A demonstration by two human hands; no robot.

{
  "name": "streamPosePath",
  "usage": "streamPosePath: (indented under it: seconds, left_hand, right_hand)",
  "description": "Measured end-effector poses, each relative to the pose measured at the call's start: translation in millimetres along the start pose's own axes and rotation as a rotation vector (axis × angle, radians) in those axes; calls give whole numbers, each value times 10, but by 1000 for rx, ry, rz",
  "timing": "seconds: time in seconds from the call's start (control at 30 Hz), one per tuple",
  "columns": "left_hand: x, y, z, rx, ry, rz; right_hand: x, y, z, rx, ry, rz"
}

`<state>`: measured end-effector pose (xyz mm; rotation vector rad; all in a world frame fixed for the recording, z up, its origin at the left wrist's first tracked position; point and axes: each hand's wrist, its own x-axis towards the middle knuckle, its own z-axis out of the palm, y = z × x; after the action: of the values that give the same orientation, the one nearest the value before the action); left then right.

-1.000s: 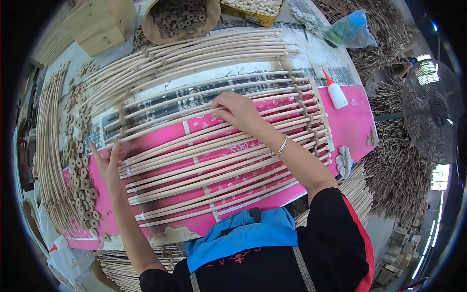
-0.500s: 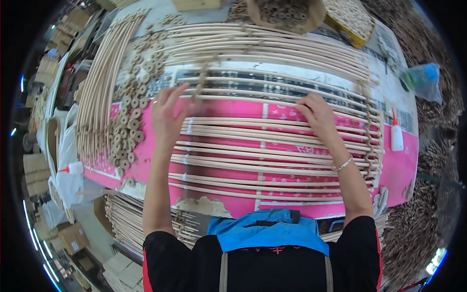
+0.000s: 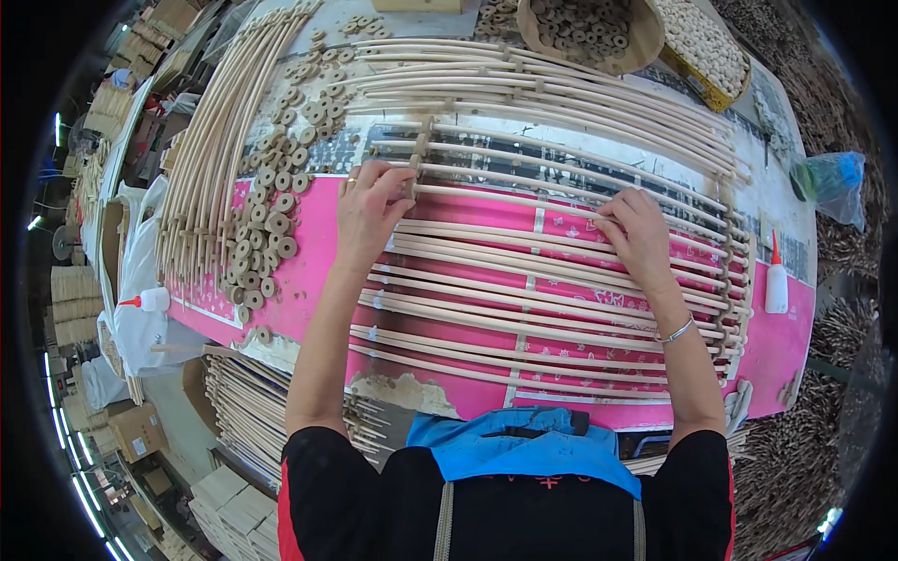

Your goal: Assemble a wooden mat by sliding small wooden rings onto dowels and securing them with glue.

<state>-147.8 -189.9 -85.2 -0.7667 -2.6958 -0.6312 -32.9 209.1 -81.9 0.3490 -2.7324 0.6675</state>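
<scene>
Pale wooden rods (image 3: 524, 246) lie side by side across the table, left to right. My left hand (image 3: 372, 210) pinches a small round wooden ring (image 3: 409, 188) at the left end of one rod. Farther along that same rod (image 3: 505, 196), the fingers of my right hand (image 3: 638, 238) are closed on it. Beyond my left hand, a few neighbouring rods carry rings (image 3: 421, 140) near their left ends. Another row of rings (image 3: 726, 252) sits on the rods toward their right ends. Loose rings (image 3: 271, 224) are heaped left of my left hand.
A bundle of rods (image 3: 210, 140) lies at the far left. At the back stand a bag of rings (image 3: 585, 28) and a yellow tray of pale pieces (image 3: 706, 56). White glue bottles with red tips stand right (image 3: 775, 285) and left (image 3: 145, 300). More rods (image 3: 248, 397) lie below the table edge.
My left hand has come to the rod's left end and now pinches a ring there; earlier its fingers were apart. My right hand stays on the rod. The whole view has shifted slightly.
</scene>
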Motion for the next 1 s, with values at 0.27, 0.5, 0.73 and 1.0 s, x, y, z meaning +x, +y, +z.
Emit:
streamPosePath:
  seconds: [0.27,0.5,0.73,1.0]
  left_hand:
    - [61,-74,-10,-227,-2,-83]
    - [359,-1314,-92,134,182,-302]
    - [529,-1799,18,435,109,-314]
    - [503,-1832,-1,362,78,-443]
  right_hand:
    - [-48,57,33,-114,45,-21]
    - [-92,-122,-94,-8,80,54]
    - [-192,-190,-113,-6,13,-28]
    - [-185,-194,-83,57,-143,-32]
